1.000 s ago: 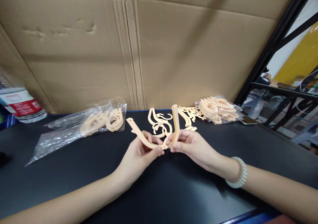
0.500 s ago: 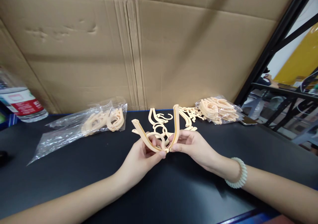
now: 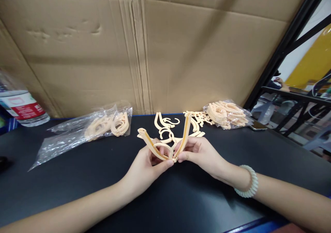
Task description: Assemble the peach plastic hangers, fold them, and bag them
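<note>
Two strips: cream plastic, one in each of my hands, their lower ends meeting in a V right between my fingertips, above the black table [image 3: 77, 181].
Left hand [image 3: 148, 162]: curled shut on the left strip [image 3: 149, 141], thumb pressing near its bottom end; a small curved cream piece [image 3: 162, 147] sits against my fingers, though I cannot tell if it is joined on.
Right hand [image 3: 200, 153]: pinched shut on the right strip [image 3: 186, 131], low down, close to the meeting point.
Long axes: left strip slants up and away to my left; right strip stands steeper, leaning slightly right.
Nearer hand: neither, as the joint lies midway and both thumbs almost touch there.
Behind my hands: loose cream hooks [image 3: 167, 124] lie on the table, near but apart.
Further off: a clear bag [image 3: 103, 126] of parts to the left, another bag [image 3: 227, 114] to the right, both against the cardboard wall [image 3: 193, 53].
</note>
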Demonstrator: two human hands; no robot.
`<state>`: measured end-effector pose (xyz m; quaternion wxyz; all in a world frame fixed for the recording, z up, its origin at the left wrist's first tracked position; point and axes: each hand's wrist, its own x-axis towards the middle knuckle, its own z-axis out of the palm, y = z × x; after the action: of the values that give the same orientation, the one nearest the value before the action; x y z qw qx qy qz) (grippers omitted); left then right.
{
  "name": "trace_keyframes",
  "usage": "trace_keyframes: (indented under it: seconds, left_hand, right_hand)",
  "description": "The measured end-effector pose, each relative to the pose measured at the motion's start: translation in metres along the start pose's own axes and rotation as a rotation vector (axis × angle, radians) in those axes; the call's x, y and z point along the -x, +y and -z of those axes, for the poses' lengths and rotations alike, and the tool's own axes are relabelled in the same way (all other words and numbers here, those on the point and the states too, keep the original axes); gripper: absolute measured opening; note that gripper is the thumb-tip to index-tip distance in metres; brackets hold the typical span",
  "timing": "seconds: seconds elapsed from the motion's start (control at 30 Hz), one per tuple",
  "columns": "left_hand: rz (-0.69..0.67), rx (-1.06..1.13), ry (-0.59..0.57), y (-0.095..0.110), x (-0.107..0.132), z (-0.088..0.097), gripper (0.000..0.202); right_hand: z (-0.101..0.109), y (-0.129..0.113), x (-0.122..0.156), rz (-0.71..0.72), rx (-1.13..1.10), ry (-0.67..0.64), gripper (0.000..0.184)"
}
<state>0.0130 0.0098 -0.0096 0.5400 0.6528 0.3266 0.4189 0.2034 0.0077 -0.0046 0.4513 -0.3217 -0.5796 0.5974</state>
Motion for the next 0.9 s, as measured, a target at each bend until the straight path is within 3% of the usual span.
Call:
trace_keyframes:
  seconds: [0.5, 0.67, 0.9]
  left_hand:
    - [0.039, 0.105, -0.012, 0.0025, 0.0000, -0.0004, 0.035]
    - [0.012, 0.058, 0.008, 0.0005, -0.0003, 0.0005, 0.035]
    - [0.027, 0.107, -0.020, -0.0015, -0.0004, -0.0002, 0.034]
  right_hand:
    - [-0.0035, 0.0055, 0.0007, -0.059, -0.003, -0.009, 0.018]
    - [-0.0007, 0.0045, 0.0005, -0.043, -0.024, 0.063, 0.021]
    - [-0.0026, 0.0060, 0.0021, -0.073, -0.006, 0.005, 0.021]
